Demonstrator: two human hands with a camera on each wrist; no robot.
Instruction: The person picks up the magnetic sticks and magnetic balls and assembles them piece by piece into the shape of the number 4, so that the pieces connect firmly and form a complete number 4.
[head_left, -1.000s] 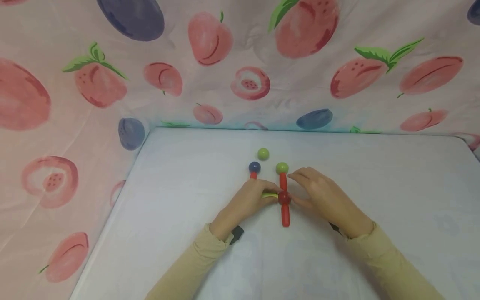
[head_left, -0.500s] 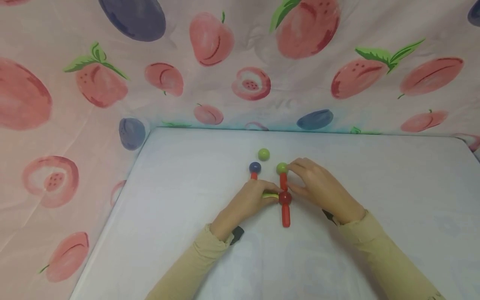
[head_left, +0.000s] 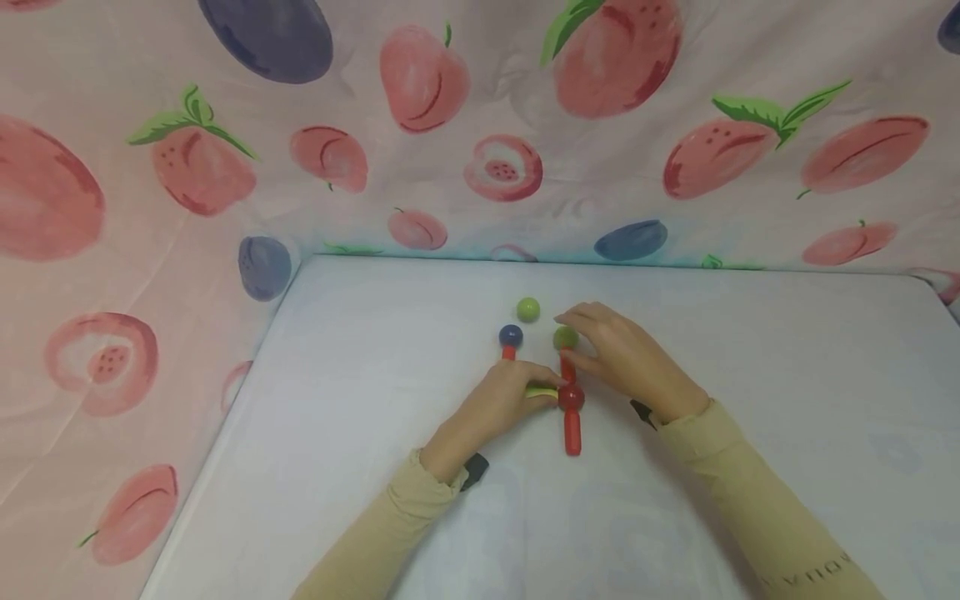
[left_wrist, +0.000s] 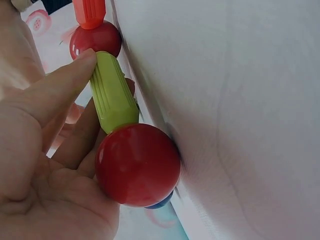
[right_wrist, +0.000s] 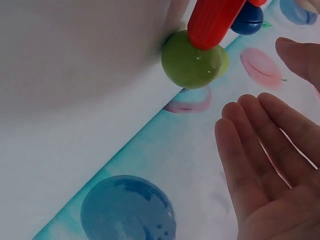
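Observation:
My left hand pinches a yellow-green ridged rod between thumb and fingers. The rod joins a near red ball to a second red ball. From that second ball, one red rod points toward me and another red rod leads away to a green ball. My right hand is at this green ball, its fingers extended and holding nothing. In the right wrist view its fingertips stand apart from the ball. The near red ball is hidden behind my left hand in the head view.
Beyond my left hand, a blue ball sits on the end of a red rod. A loose green ball lies farther back on the white tabletop. Fruit-patterned cloth hangs behind the table.
My right hand has moved forward and left, from beside the red ball to the green ball at the far end. My left hand stays on the yellow-green rod.

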